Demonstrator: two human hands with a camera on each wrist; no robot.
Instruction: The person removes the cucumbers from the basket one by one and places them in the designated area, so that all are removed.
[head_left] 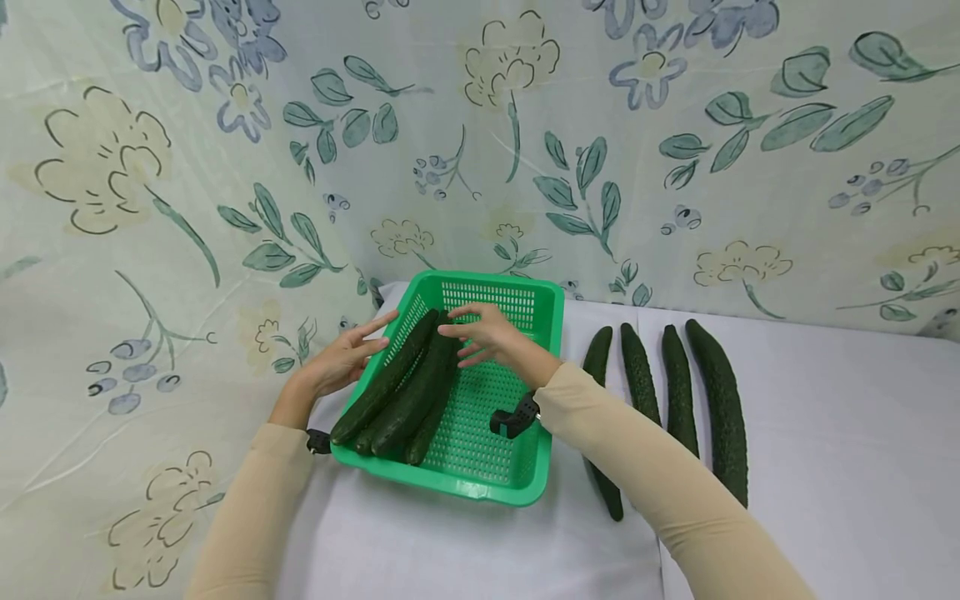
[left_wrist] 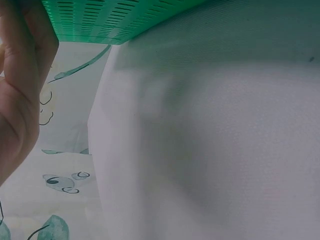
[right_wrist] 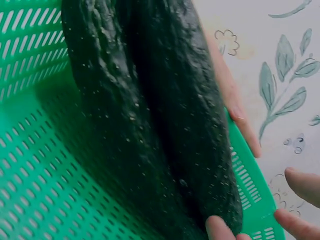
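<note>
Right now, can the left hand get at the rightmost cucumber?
Probably not directly: the left hand is on the left side of the green basket, which, with the right sleeve, lies between it and the rightmost cucumber.

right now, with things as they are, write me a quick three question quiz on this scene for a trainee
1. Count: how many cucumbers lie on the white cloth to the right of the green basket in the head view?

2. True or false: in the head view, the cucumbers inside the basket are gathered along its right side.

3. Multiple choice: where is the right hand?
a) over the basket, near the far ends of the cucumbers in it
b) flat on the cloth
c) outside the basket's left wall

Key:
1. Four; the right sleeve hides parts of some.
2. False; they lie toward its left side.
3. a
</note>
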